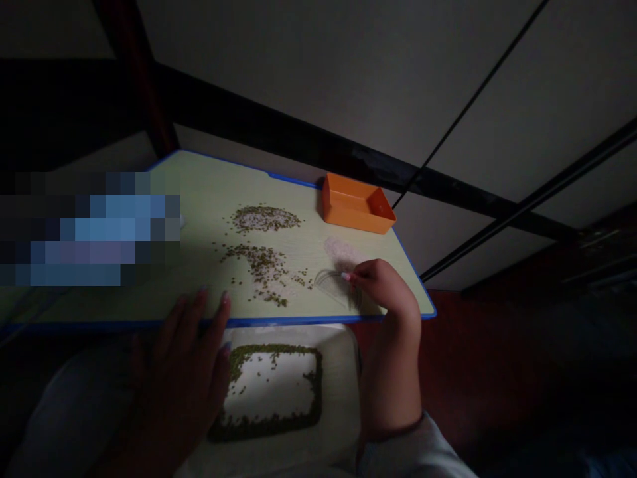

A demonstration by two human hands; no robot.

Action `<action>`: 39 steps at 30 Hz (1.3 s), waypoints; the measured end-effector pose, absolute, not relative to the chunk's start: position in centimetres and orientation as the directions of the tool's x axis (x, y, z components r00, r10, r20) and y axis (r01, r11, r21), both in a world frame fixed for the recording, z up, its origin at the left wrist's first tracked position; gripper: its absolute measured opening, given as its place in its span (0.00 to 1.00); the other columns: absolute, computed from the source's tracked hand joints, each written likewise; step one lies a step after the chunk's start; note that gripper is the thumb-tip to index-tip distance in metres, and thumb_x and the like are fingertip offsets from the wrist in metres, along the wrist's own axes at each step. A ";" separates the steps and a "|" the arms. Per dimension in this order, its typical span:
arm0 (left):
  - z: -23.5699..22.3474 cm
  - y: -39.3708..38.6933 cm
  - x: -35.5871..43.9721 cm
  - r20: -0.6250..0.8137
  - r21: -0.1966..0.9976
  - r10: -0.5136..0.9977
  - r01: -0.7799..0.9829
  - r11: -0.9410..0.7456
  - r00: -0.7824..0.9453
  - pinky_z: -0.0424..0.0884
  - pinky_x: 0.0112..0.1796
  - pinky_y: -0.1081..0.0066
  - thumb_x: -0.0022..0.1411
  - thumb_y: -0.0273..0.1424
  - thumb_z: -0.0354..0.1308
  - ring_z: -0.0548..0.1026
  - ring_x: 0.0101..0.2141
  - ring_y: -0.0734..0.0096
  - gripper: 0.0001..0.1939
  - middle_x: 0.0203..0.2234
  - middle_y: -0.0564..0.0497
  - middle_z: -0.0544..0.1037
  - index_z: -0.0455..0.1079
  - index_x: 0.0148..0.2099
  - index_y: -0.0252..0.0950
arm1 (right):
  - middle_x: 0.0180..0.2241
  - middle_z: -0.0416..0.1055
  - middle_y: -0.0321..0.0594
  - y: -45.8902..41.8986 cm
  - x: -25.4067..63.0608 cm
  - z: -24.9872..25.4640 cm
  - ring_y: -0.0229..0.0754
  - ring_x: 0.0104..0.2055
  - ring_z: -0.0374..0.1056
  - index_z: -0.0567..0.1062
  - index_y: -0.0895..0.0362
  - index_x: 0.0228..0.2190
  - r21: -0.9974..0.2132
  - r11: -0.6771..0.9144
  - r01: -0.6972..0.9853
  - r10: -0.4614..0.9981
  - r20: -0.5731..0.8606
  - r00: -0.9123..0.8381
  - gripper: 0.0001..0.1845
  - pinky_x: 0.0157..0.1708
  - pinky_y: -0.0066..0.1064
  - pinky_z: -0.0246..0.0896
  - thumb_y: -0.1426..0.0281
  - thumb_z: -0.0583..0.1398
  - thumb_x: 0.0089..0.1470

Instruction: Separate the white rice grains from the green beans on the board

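My right hand (381, 285) pinches a clear half-round protractor (331, 284) over the right part of the pale table. Left of it lies a loose patch of green beans mixed with pale grains (269, 265). A second mixed heap (266, 219) is farther back. Beyond my right hand is a patch of pale grains (343, 251). My left hand (192, 358) is open, fingers apart, at the table's front edge. It partly covers a white tray (343, 372), where green beans (269, 425) line the edges of the floor.
An orange box (353, 216) stands at the table's (204, 179) back right. The table has a blue rim, and cabinet panels (298, 86) rise behind it. A blurred-out blue patch (114, 226) covers the left. Reddish floor (462, 372) shows at right.
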State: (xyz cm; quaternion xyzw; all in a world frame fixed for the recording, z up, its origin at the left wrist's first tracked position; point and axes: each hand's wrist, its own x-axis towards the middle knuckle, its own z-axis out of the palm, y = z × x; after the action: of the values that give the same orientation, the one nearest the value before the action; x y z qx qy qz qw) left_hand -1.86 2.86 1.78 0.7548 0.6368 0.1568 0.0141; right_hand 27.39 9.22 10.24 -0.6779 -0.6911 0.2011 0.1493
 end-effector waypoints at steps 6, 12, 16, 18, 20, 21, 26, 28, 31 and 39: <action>2.2 2.7 -1.6 0.220 0.226 0.967 0.957 -0.181 0.130 0.49 0.59 0.36 0.62 0.33 0.36 0.45 0.67 0.54 0.28 0.66 0.40 0.52 0.47 0.65 0.41 | 0.16 0.62 0.34 9.6 27.1 9.9 0.31 0.21 0.52 0.73 0.61 0.19 -0.535 0.030 0.845 0.993 -0.082 -0.087 0.18 0.23 0.28 0.42 0.63 0.58 0.54; 2.1 2.8 -1.7 0.229 0.236 0.965 0.955 -0.180 0.125 0.49 0.59 0.36 0.62 0.33 0.38 0.45 0.67 0.55 0.29 0.66 0.42 0.52 0.44 0.66 0.44 | 0.17 0.64 0.34 9.6 26.9 10.0 0.31 0.21 0.53 0.73 0.61 0.20 -0.607 0.050 0.793 0.983 -0.112 -0.148 0.17 0.24 0.27 0.46 0.63 0.59 0.53; 1.9 2.8 -1.8 0.236 0.233 0.962 0.953 -0.194 0.138 0.49 0.59 0.36 0.62 0.34 0.37 0.44 0.67 0.55 0.29 0.66 0.41 0.51 0.44 0.66 0.43 | 0.17 0.62 0.33 9.8 27.0 9.7 0.32 0.22 0.53 0.72 0.60 0.20 -0.582 0.055 0.812 0.988 -0.086 -0.128 0.17 0.25 0.27 0.46 0.62 0.58 0.53; 1.9 2.7 -1.9 0.231 0.227 0.962 0.953 -0.201 0.148 0.49 0.59 0.36 0.62 0.34 0.37 0.44 0.67 0.55 0.29 0.66 0.41 0.51 0.43 0.66 0.43 | 0.18 0.63 0.34 10.1 26.9 9.5 0.32 0.22 0.53 0.72 0.60 0.20 -0.576 0.057 0.816 0.989 -0.077 -0.123 0.17 0.25 0.28 0.46 0.62 0.58 0.54; 1.8 2.7 -1.9 0.224 0.223 0.963 0.954 -0.202 0.151 0.50 0.58 0.36 0.62 0.34 0.37 0.44 0.67 0.55 0.30 0.66 0.41 0.51 0.42 0.66 0.44 | 0.18 0.63 0.34 10.3 26.8 9.3 0.32 0.22 0.54 0.72 0.60 0.20 -0.572 0.057 0.818 0.989 -0.077 -0.123 0.17 0.25 0.28 0.46 0.62 0.58 0.54; 1.8 2.7 -1.9 0.227 0.222 0.962 0.954 -0.201 0.150 0.50 0.59 0.36 0.62 0.34 0.37 0.44 0.67 0.55 0.30 0.66 0.41 0.51 0.41 0.66 0.44 | 0.18 0.63 0.34 10.4 26.7 9.3 0.32 0.22 0.54 0.72 0.60 0.20 -0.571 0.056 0.819 0.989 -0.080 -0.124 0.17 0.25 0.28 0.46 0.62 0.58 0.54; 1.8 2.8 -1.7 0.247 0.230 0.958 0.952 -0.201 0.143 0.50 0.59 0.37 0.62 0.33 0.38 0.44 0.67 0.55 0.30 0.66 0.41 0.51 0.41 0.66 0.45 | 0.17 0.63 0.33 10.6 26.6 9.2 0.32 0.22 0.53 0.72 0.59 0.20 -0.589 0.067 0.805 0.987 -0.080 -0.141 0.16 0.25 0.28 0.46 0.63 0.58 0.54; 1.9 2.7 -1.7 0.236 0.235 0.961 0.952 -0.198 0.142 0.49 0.59 0.36 0.62 0.33 0.37 0.44 0.67 0.55 0.30 0.66 0.42 0.51 0.41 0.66 0.45 | 0.17 0.62 0.34 10.5 26.8 9.1 0.32 0.22 0.53 0.71 0.59 0.19 -0.603 0.067 0.795 0.987 -0.074 -0.139 0.17 0.25 0.28 0.46 0.63 0.58 0.53; 2.0 2.7 -1.7 0.218 0.243 0.966 0.951 -0.192 0.139 0.48 0.59 0.36 0.62 0.34 0.37 0.44 0.67 0.56 0.30 0.67 0.42 0.50 0.42 0.66 0.45 | 0.17 0.61 0.33 10.5 27.0 9.0 0.31 0.22 0.52 0.70 0.59 0.19 -0.613 0.063 0.788 0.989 -0.069 -0.132 0.16 0.25 0.28 0.46 0.63 0.58 0.53; 2.2 2.6 -1.6 0.242 0.239 0.960 0.950 -0.200 0.141 0.49 0.59 0.36 0.62 0.33 0.37 0.45 0.67 0.53 0.29 0.66 0.40 0.52 0.46 0.65 0.41 | 0.17 0.59 0.31 10.6 26.9 8.9 0.31 0.22 0.50 0.70 0.59 0.19 -0.615 0.103 0.782 0.978 -0.083 -0.194 0.16 0.25 0.28 0.45 0.63 0.58 0.54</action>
State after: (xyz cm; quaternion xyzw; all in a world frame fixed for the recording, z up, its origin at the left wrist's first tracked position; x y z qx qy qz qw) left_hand -1.56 2.64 2.21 0.7553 0.6322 0.1723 0.0142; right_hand 26.89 10.59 8.92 -0.6098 -0.7213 0.2769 0.1767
